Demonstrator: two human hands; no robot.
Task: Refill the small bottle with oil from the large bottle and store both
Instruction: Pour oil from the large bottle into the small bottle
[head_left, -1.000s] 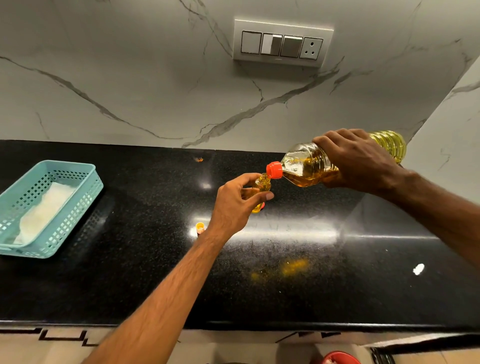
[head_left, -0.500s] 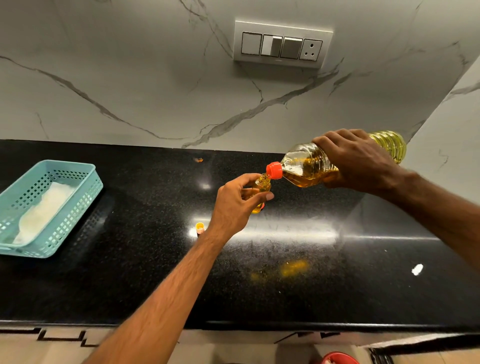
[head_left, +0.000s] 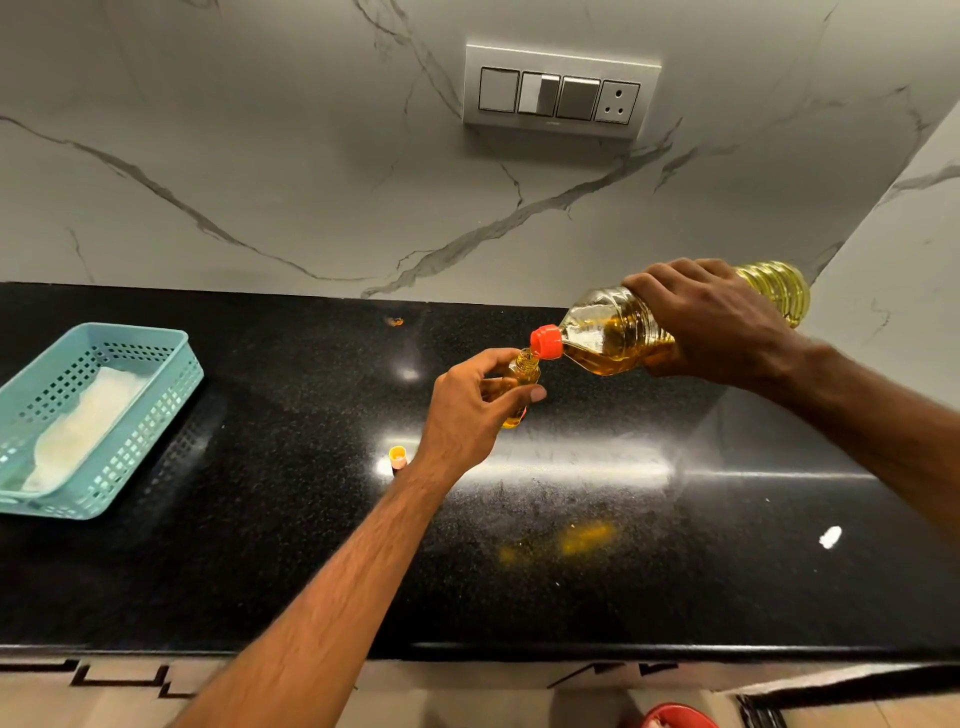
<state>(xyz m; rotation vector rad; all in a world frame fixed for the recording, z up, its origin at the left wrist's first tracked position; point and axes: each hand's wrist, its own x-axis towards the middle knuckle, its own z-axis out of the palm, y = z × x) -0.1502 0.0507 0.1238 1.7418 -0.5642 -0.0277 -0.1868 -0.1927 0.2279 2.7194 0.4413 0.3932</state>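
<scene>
- Starting at the near edge of the black counter (head_left: 260, 571), we see yellow smears (head_left: 582, 538) and a white speck (head_left: 829, 536) toward the right end.
- Farther in, a small orange cap (head_left: 398, 456) lies on the counter just beside our left wrist.
- Our left hand (head_left: 467, 410) pinches the small bottle (head_left: 521, 387) between thumb and fingers, upright, above the counter's middle.
- Our right hand (head_left: 717, 322) wraps closed around the large bottle (head_left: 613, 335), tilted with its red cap (head_left: 546, 342) touching the small bottle's mouth.
- A teal basket (head_left: 156, 384) holding something white sits at the left end.
- A switch panel (head_left: 558, 93) hangs on the marble wall (head_left: 260, 156) beyond the far edge.
</scene>
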